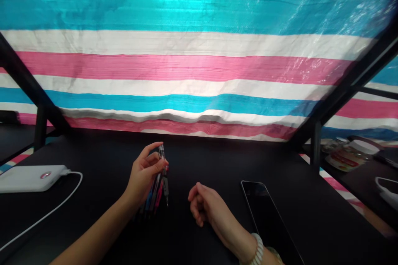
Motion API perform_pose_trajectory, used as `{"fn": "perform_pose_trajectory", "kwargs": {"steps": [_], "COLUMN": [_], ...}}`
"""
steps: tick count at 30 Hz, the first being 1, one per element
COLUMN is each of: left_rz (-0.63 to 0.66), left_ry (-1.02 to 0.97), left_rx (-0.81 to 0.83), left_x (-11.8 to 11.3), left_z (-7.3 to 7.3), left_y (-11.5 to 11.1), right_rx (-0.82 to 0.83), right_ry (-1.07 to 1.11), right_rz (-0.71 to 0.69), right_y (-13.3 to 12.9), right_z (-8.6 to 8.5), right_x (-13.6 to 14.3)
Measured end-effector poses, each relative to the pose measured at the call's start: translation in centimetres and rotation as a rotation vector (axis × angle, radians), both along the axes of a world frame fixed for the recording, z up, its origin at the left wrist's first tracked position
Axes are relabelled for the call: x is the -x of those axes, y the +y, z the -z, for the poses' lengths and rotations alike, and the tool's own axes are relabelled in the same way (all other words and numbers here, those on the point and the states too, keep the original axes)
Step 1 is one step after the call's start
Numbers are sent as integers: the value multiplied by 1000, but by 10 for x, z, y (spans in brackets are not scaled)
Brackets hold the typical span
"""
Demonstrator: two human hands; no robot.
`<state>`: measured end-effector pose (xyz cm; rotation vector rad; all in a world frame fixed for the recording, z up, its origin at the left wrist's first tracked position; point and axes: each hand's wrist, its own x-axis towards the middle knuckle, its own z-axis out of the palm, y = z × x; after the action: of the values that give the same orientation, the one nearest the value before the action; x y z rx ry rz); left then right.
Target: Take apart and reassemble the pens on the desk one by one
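My left hand (146, 172) is closed around a clear-barrelled pen (165, 186), thumb and fingers pinching it near its upper end. The pen stands nearly upright, its thin tip pointing down. Just behind and below it are several more pens (154, 194) with dark, blue and pink parts, close together. Whether the hand also touches these I cannot tell. To the right, my right hand (209, 207) rests low over the black table (199, 157), its fingers curled in and the thumb against them. Nothing shows in it. A pale beaded bracelet is on that wrist.
A dark-screened phone (269, 215) lies right of my right hand. At the left is a white power bank (34, 178) with a white cable (66, 196). A striped sheet (199, 66) hangs behind, between black frame bars (336, 87). A jar (353, 155) stands far right.
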<state>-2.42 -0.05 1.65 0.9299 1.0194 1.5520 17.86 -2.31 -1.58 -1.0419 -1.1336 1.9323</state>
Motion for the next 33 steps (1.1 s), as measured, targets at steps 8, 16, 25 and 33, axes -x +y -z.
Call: {"fn": "perform_pose_trajectory", "kwargs": {"steps": [8,16,25,33], "left_rz": [82,-17,-20,-121], "left_ry": [395,1077,1421,1395], "left_rx": [-21,-204,-119,-144], "left_x": [0,-1,0,1], "left_z": [7,20,25,21], "left_y": [4,7,9,10], "right_rx": [22,2,15,4], "right_ry": [-7,1,-8,-13], "right_rz": [9,7,10,19], "right_y": [0,-1,1,0], "right_z": [-9,-9,-6,-4], "right_x": [0,-1,-1,-1]}}
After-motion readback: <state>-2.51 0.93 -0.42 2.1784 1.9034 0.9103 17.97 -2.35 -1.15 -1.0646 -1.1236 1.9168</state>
